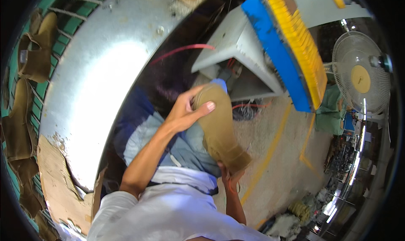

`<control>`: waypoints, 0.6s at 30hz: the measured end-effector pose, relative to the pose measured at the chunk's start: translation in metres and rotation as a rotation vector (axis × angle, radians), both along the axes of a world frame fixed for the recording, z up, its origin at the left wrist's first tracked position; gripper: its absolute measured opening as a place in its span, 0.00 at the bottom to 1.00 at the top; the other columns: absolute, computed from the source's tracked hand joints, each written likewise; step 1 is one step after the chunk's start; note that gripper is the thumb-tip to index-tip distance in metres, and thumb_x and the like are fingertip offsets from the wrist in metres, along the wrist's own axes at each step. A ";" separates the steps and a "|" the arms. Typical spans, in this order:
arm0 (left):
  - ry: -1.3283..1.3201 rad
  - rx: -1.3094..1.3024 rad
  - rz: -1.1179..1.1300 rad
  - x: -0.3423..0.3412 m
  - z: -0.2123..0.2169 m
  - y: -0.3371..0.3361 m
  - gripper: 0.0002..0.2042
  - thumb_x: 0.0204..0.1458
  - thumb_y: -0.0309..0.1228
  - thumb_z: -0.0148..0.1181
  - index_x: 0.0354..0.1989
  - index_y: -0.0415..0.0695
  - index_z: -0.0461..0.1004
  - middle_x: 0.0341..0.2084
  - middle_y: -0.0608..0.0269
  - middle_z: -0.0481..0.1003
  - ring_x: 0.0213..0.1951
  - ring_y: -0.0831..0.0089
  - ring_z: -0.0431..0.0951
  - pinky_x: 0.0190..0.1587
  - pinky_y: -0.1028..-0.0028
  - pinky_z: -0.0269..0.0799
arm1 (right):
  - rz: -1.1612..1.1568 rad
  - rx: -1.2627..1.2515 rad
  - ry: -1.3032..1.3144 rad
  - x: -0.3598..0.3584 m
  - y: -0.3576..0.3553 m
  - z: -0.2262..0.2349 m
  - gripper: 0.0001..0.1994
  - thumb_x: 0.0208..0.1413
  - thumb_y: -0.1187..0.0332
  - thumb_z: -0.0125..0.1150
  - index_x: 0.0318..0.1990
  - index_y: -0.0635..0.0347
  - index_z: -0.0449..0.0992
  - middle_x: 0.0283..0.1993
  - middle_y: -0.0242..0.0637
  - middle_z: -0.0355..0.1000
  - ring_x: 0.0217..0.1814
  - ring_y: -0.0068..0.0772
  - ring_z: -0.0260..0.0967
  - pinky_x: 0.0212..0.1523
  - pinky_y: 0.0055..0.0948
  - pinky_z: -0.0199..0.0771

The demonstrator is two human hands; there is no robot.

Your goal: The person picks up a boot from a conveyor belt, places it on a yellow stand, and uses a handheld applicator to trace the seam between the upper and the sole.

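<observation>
A tan suede boot upper point(219, 127) is held in front of me above my lap. My left hand point(185, 112) grips its upper end, thumb laid across the suede. My right hand point(231, 175) holds its lower end from below, fingers curled around the edge. A blue part point(220, 84) shows just beyond the boot's top. My white shirt and blue jeans fill the space below.
A shiny metal table point(93, 85) curves along my left, with torn cardboard point(59, 177) on its near edge. More tan boot uppers point(36, 47) hang on a green rack at far left. A white machine point(249, 42) with a blue and yellow brush point(291, 42) stands ahead. A fan point(360, 78) is at right.
</observation>
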State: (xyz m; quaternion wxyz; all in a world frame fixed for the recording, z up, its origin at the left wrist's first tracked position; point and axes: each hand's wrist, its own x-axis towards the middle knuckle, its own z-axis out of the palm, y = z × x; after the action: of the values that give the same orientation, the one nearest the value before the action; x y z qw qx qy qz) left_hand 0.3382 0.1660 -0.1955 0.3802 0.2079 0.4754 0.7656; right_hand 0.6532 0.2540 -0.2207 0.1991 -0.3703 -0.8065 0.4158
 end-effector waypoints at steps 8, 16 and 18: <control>-0.145 -0.155 0.307 -0.010 -0.040 0.004 0.16 0.61 0.35 0.65 0.52 0.36 0.80 0.42 0.58 0.81 0.45 0.73 0.79 0.51 0.72 0.76 | 0.217 -0.330 0.287 -0.052 0.018 0.042 0.34 0.48 0.73 0.81 0.63 0.70 0.71 0.58 0.42 0.76 0.56 0.35 0.76 0.56 0.37 0.78; -0.250 -0.061 0.313 -0.021 0.021 0.019 0.17 0.64 0.35 0.60 0.55 0.35 0.75 0.45 0.59 0.79 0.47 0.71 0.79 0.52 0.71 0.75 | 0.249 0.090 0.233 -0.039 0.086 0.029 0.27 0.51 0.66 0.77 0.59 0.65 0.75 0.58 0.43 0.77 0.60 0.41 0.75 0.60 0.40 0.76; -0.026 0.121 0.129 -0.045 0.072 0.059 0.22 0.64 0.40 0.58 0.59 0.36 0.72 0.51 0.57 0.77 0.54 0.70 0.76 0.60 0.68 0.70 | 0.251 0.821 -0.331 -0.035 0.135 0.060 0.23 0.60 0.62 0.67 0.60 0.62 0.74 0.61 0.43 0.74 0.62 0.45 0.73 0.62 0.42 0.73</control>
State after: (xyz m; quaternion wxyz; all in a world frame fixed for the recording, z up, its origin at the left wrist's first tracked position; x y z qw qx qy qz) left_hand 0.2929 0.2254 -0.1237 0.3231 0.1896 0.4356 0.8185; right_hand 0.6183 0.3895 -0.1612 0.1458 -0.2216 -0.9640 0.0182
